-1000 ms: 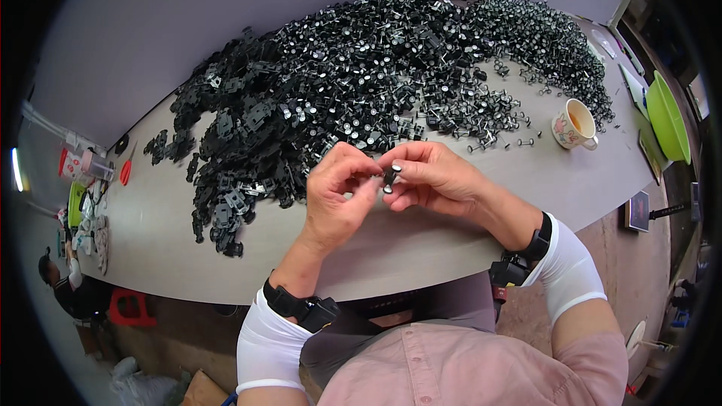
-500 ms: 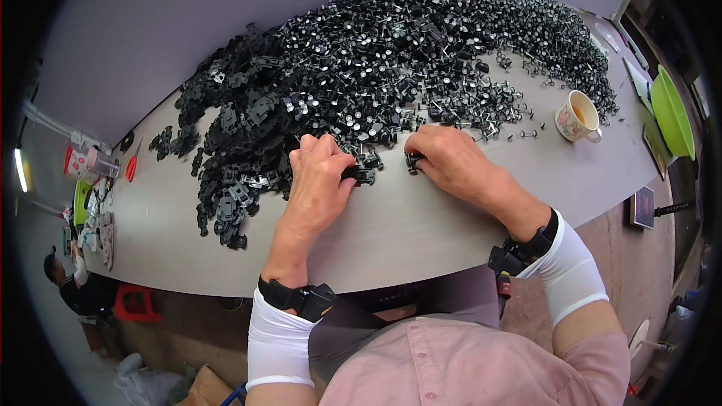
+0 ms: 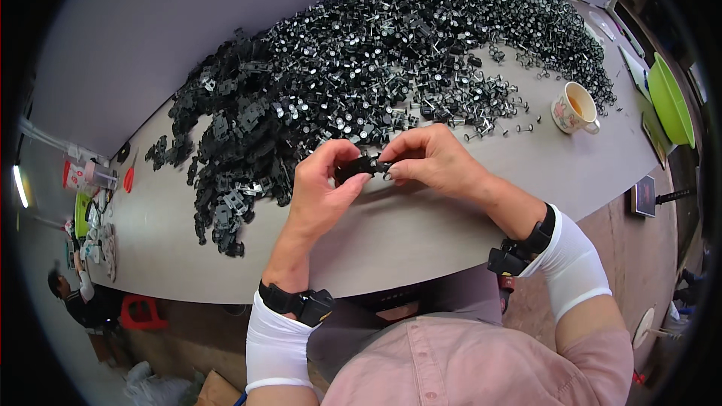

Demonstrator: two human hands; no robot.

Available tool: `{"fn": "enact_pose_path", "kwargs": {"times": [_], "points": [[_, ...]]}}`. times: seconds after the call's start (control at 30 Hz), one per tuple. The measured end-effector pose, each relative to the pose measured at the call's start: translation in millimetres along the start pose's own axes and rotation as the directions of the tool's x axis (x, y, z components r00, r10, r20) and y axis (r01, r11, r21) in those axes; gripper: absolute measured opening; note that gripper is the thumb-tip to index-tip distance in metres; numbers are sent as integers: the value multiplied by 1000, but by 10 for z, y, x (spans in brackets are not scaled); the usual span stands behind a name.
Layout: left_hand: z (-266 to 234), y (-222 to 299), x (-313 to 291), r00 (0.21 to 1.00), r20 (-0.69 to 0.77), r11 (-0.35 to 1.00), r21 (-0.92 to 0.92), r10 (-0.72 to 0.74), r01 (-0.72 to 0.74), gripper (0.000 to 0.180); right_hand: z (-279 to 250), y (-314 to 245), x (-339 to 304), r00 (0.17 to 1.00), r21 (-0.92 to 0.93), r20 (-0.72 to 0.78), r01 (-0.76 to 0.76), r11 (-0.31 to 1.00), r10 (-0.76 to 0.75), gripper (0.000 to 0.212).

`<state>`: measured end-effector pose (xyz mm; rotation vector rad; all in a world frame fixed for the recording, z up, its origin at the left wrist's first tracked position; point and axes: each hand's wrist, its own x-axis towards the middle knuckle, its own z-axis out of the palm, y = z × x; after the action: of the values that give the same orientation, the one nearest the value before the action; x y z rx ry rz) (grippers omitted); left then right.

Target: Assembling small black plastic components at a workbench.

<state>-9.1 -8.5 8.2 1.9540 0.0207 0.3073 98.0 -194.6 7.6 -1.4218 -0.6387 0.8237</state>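
Pinching a small black plastic part (image 3: pixel 362 166) between them, the left hand (image 3: pixel 320 188) and the right hand (image 3: pixel 429 159) met just above the near half of the long grey table (image 3: pixel 421 225). Both grips were narrow: the left thumb and fingers closed on the part's left end, the right fingertips (image 3: pixel 392 171) closed on its right end, so the piece hung between the two hands, clear of the tabletop. Its exact shape could not be made out. Just beyond the hands lay a broad heap of black parts (image 3: pixel 353 83) with pale round spots, spreading across the far side of the table. A few loose pieces (image 3: pixel 492 124) lay scattered near the heap's right edge. Farther right stood a patterned mug (image 3: pixel 575 107) holding a brownish drink, and a green bowl (image 3: pixel 669 101) sat at the table's right end. Each wrist wore a black band below a white sleeve (image 3: pixel 575 263).
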Motion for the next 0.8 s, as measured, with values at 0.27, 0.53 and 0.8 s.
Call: {"fn": "enact_pose_path", "kwargs": {"times": [0.27,0.53,0.8], "points": [[186,-11,-23,986,-60,640,-767,-158,56,36,-9,133,59,998,537,57,-55,842,28,21],[197,-16,-34,990,-37,628,-776,-134,57,35,17,-82,-63,894,-107,-243,362,926,-377,15],[322,-65,-69,995,10,811,-578,-104,91,52,158,-76,-90,693,-543,-118,555,630,-711,14]]}}
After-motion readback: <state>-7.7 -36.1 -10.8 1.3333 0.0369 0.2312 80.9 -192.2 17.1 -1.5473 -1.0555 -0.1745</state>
